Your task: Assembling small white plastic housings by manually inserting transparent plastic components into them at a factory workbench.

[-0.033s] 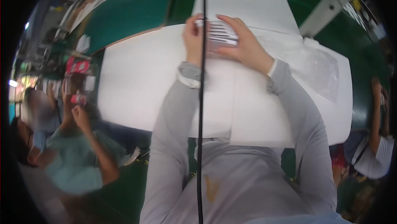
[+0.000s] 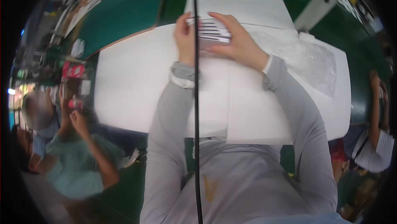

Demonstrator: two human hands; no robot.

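Between my two hands, over the far part of the white-covered table (image 2: pixel 136 79), is a small stack of flat white pieces (image 2: pixel 215 33) with dark bands along its side. What the pieces are I cannot make out. My left hand (image 2: pixel 185 38) is closed on the stack's left side, partly hidden by a black cable (image 2: pixel 196 100) that runs down through the view. On the right side my right hand (image 2: pixel 240 40) grips it, fingers at the far edge and thumb at the near edge.
Clear plastic bags (image 2: pixel 316 67) lie on the table's right side. A grey metal post (image 2: pixel 324 2) rises behind them. At the left sits a co-worker in a green shirt (image 2: pixel 76 166) with a small red item (image 2: pixel 75 103) near the hands; another person (image 2: pixel 374 151) is at the far right.
The whole view has shifted slightly, so things appear a little further left. My hands keep the same hold on the stack.
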